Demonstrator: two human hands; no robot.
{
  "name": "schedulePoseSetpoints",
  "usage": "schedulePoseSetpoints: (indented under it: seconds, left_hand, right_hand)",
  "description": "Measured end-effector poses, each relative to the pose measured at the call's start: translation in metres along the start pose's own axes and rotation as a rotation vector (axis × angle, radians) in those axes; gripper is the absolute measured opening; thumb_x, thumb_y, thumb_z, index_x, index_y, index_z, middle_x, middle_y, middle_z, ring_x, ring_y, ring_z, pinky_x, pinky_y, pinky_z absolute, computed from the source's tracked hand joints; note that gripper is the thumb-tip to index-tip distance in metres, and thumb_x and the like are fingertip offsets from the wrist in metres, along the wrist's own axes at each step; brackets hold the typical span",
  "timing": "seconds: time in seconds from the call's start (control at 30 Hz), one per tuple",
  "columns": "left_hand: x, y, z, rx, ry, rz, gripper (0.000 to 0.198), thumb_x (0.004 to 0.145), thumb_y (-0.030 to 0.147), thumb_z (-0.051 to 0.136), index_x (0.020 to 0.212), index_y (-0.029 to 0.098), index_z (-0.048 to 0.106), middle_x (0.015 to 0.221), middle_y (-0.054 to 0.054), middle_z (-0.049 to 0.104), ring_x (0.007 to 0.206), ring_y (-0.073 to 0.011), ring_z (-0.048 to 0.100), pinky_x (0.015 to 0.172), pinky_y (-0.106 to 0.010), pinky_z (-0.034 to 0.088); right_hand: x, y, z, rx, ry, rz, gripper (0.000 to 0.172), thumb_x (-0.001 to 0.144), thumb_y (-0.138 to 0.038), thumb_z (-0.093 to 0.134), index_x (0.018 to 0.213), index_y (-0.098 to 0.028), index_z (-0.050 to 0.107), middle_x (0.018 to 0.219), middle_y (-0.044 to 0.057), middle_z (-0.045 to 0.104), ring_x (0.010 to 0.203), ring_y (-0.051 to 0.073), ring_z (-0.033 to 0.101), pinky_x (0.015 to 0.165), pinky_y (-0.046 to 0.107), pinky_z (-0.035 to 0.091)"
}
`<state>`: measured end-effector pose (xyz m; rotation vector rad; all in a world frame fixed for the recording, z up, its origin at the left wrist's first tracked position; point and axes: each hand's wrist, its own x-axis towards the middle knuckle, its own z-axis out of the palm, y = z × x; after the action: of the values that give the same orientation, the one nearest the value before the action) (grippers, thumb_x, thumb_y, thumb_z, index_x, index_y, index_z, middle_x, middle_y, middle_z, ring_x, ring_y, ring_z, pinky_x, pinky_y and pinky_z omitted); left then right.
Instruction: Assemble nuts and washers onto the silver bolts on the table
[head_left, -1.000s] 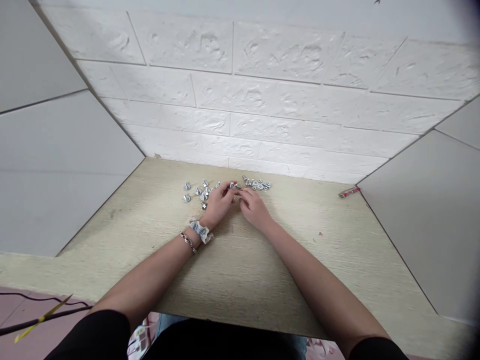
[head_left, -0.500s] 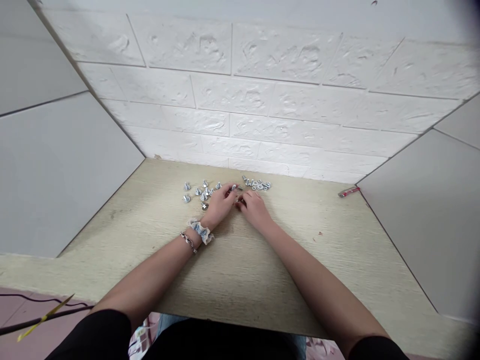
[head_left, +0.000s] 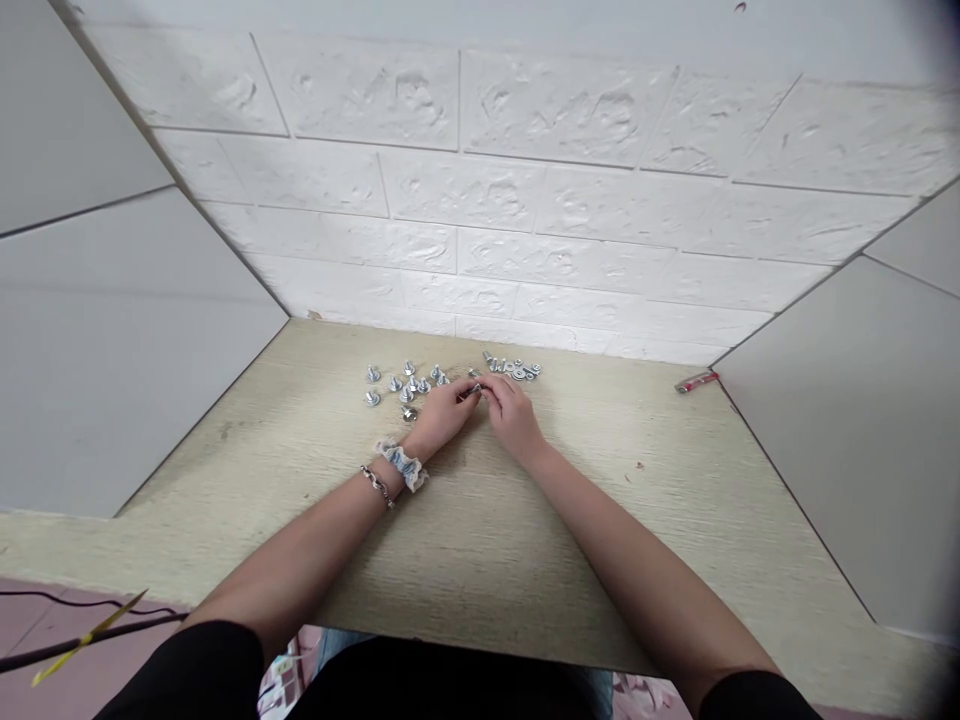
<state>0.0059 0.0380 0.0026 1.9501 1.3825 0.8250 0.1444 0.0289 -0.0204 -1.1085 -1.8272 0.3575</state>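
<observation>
My left hand (head_left: 444, 414) and my right hand (head_left: 511, 412) meet fingertip to fingertip above the board. Both are closed in a pinch on one small silvery bolt (head_left: 475, 390), mostly covered by the fingers. Left of my left hand stand several bolts fitted with washers or nuts (head_left: 395, 383), heads down. One of them (head_left: 409, 413) is close beside the left wrist. Behind my right hand lies a small pile of loose washers, nuts and bolts (head_left: 519, 371). Another small metal piece (head_left: 473, 373) sits just behind the fingertips.
A red utility knife (head_left: 697, 382) lies at the far right against the side panel. A white brick-patterned wall (head_left: 495, 260) closes off the back, with grey panels (head_left: 135, 340) on both sides. Yellow and dark cords (head_left: 90, 637) hang at the lower left.
My hands have come closer together, and the fingertips now meet on the bolt. The small metal piece behind the fingers shows more openly. The other hardware stays where it was.
</observation>
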Motion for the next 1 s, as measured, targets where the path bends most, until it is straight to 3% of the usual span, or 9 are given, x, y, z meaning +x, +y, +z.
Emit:
schedulePoseSetpoints:
  seconds: [0.5,0.83,1.0]
  left_hand:
    - [0.001,-0.004,0.0,0.095,-0.057,0.051,0.032,0.086,0.023,0.043,0.106,0.019,0.068,0.101,-0.004,0.071,0.088,-0.0189,0.063,0.085,-0.029,0.046]
    - [0.004,-0.012,0.004,0.155,-0.051,0.088,0.031,0.087,0.022,0.043,0.105,0.018,0.067,0.104,-0.007,0.07,0.093,-0.0206,0.064,0.086,-0.031,0.046]
    - [0.004,-0.011,0.004,0.162,-0.056,0.089,0.031,0.087,0.02,0.043,0.106,0.017,0.067,0.105,-0.008,0.07,0.095,-0.021,0.063,0.086,-0.032,0.046]
  right_hand:
    - [0.001,0.012,-0.001,-0.008,-0.014,0.042,0.025,0.088,-0.022,0.045,0.101,-0.019,0.066,0.101,0.008,0.067,0.096,0.021,0.061,0.091,0.037,0.047]
    - [0.004,0.016,-0.006,-0.017,-0.103,-0.088,0.027,0.088,-0.014,0.041,0.101,-0.019,0.064,0.1,0.008,0.067,0.097,0.019,0.06,0.089,0.035,0.047]
    - [0.003,0.015,-0.006,-0.047,-0.126,-0.071,0.026,0.089,-0.016,0.04,0.101,-0.021,0.063,0.1,0.007,0.066,0.097,0.019,0.059,0.09,0.036,0.046]
